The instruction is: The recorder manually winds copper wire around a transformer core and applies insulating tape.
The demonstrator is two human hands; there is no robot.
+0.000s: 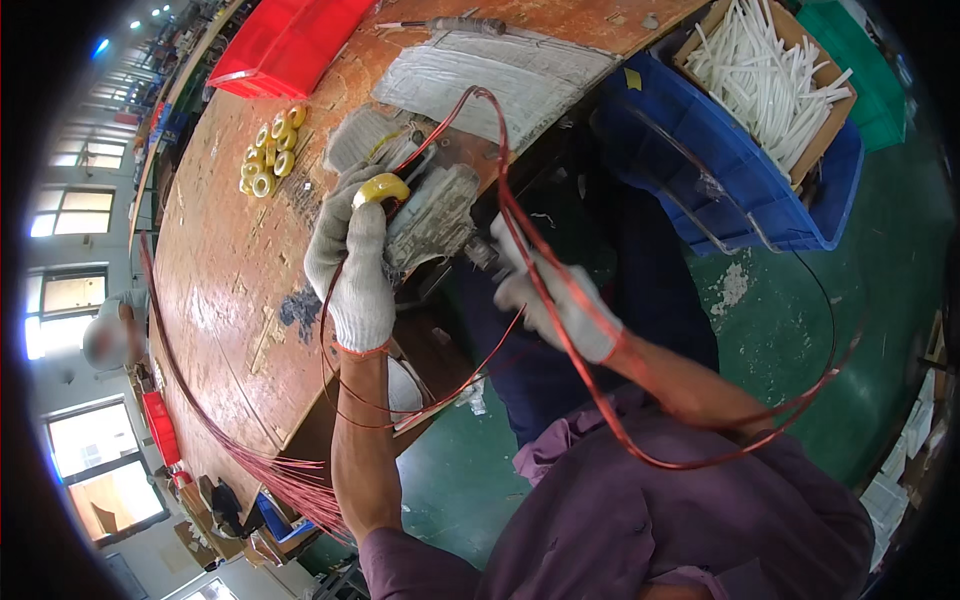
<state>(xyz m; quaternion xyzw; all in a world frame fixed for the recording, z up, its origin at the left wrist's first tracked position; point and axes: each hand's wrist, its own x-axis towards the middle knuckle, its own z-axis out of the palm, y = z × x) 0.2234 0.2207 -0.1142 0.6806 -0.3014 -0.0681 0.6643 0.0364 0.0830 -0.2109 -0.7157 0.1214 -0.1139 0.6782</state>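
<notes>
My left hand (352,265), in a white knit glove with an orange cuff, grips a yellow ring core (381,188) against the top of a worn vise (432,222) at the table's edge. Copper-red wire (505,170) rises from beside the ring, arcs over and loops down past my right forearm. A thinner loop of wire (475,378) hangs below my left hand, reaching up close to my right fingertips. My right hand (565,305), gloved too, is beside the vise's screw end. Motion blurs its fingers, so whether it holds wire is unclear.
Several yellow ring cores (268,155) lie stacked on the wooden table (215,260), near a red bin (290,45). A long bundle of red wires (270,465) hangs over its left edge. At right, a blue crate (690,150) supports a carton of white tubes (765,75).
</notes>
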